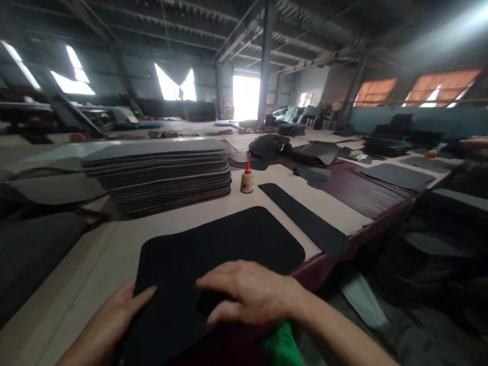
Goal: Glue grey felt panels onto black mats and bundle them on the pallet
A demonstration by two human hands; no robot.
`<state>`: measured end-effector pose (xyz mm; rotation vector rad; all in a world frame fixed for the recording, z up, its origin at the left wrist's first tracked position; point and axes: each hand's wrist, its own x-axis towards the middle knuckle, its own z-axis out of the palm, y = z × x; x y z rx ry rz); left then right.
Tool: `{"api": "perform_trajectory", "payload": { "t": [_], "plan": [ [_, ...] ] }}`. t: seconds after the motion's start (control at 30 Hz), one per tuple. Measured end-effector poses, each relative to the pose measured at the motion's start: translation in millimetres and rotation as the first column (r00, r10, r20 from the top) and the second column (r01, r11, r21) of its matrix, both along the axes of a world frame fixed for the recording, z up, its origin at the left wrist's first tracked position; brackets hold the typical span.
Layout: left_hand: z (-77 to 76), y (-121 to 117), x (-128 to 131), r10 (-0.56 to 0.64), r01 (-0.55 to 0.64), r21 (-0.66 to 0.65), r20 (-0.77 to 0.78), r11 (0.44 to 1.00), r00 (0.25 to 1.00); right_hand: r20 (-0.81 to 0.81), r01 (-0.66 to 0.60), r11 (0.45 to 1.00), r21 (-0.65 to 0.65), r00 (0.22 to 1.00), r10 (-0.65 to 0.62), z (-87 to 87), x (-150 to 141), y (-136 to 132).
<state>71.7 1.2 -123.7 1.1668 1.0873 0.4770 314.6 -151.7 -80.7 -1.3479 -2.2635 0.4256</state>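
A large black sheet with rounded corners (221, 236) lies on the table in front of me. My left hand (122, 310) grips its left edge, the thumb on top and the other fingers hidden underneath. Over the sheet's near part is my right hand (244, 290), palm down, thumb and fingers apart; I cannot tell whether it touches the surface. A dark patch shows below its fingers, perhaps only shadow. Beyond the sheet stands a small bottle (247, 182) with a red nozzle and yellowish contents. To the right lies a long narrow black strip (305, 216).
A tall stack of grey-black sheets (171, 178) stands at the left beyond my hands. Maroon material (354, 188) covers the table's right part and hangs over its edge. A dark bundle (269, 146) lies farther back. More dark pieces (396, 175) are at the right.
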Motion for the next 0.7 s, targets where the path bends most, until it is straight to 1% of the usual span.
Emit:
{"api": "perform_trajectory", "payload": {
  "t": [0.03,0.07,0.1,0.13,0.17,0.2,0.23,0.27,0.33,0.37,0.43,0.53,0.6,0.67,0.7],
  "plan": [
    [0.3,1.9,-1.0,0.002,-0.001,-0.029,0.038,1.0,0.999,0.035,0.177,0.984,0.014,0.984,-0.177,-0.7,18.3,-6.6],
    [1.5,4.3,-1.6,0.019,-0.017,-0.035,0.054,0.999,0.998,0.086,0.333,0.942,0.036,0.938,-0.335,-4.3,36.9,-13.1],
    [3.2,7.3,-2.4,0.047,-0.046,-0.018,0.05,0.999,0.998,0.133,0.461,0.886,0.06,0.875,-0.465,-11.0,55.2,-19.2],
    [5.0,10.6,-3.8,0.071,-0.072,0.005,0.033,0.997,0.997,0.168,0.558,0.826,0.079,0.81,-0.562,-20.7,72.4,-24.7],
    [6.4,14.1,-5.8,0.091,-0.091,0.033,0.007,0.995,0.996,0.19,0.626,0.774,0.09,0.752,-0.631,-32.8,87.9,-29.2],
    [7.3,17.5,-8.2,0.101,-0.1,0.062,-0.018,0.993,0.995,0.209,0.668,0.736,0.108,0.709,-0.674,-46.2,101.3,-32.7],
    [7.6,20.7,-10.8,0.109,-0.106,0.088,-0.035,0.99,0.993,0.239,0.684,0.719,0.123,0.683,-0.69,-59.8,112.0,-35.0],
    [7.3,23.6,-13.2,0.112,-0.107,0.112,-0.039,0.988,0.993,0.274,0.683,0.717,0.137,0.67,-0.69,-72.2,120.0,-36.0],
    [5.4,28.6,-16.5,0.105,-0.098,0.133,-0.042,0.986,0.994,0.35,0.656,0.739,0.153,0.664,-0.661,-90.3,128.8,-34.4],
    [4.1,30.9,-17.1,0.104,-0.098,0.146,-0.037,0.984,0.994,0.381,0.639,0.753,0.155,0.665,-0.643,-95.0,130.5,-32.0],
    [1.6,36.2,-16.5,0.117,-0.108,0.196,-0.034,0.975,0.993,0.415,0.627,0.764,0.154,0.661,-0.626,-96.4,131.9,-24.6],
    [-1.1,45.8,-13.5,0.132,-0.106,0.285,-0.073,0.953,0.989,0.435,0.613,0.777,0.141,0.667,-0.605,-88.1,134.5,-9.8],
    [-1.8,52.5,-11.5,0.128,-0.077,0.35,-0.124,0.933,0.984,0.45,0.61,0.783,0.124,0.669,-0.592,-83.1,137.5,-0.3],
    [-1.9,58.6,-10.2,0.143,-0.048,0.426,-0.195,0.904,0.97,0.461,0.605,0.788,0.11,0.672,-0.58,-81.7,140.3,6.7],
    [-1.9,61.4,-10.1,0.171,-0.047,0.472,-0.223,0.88,0.96,0.457,0.614,0.781,0.114,0.665,-0.59,-82.4,141.3,8.8]
  ]
}}
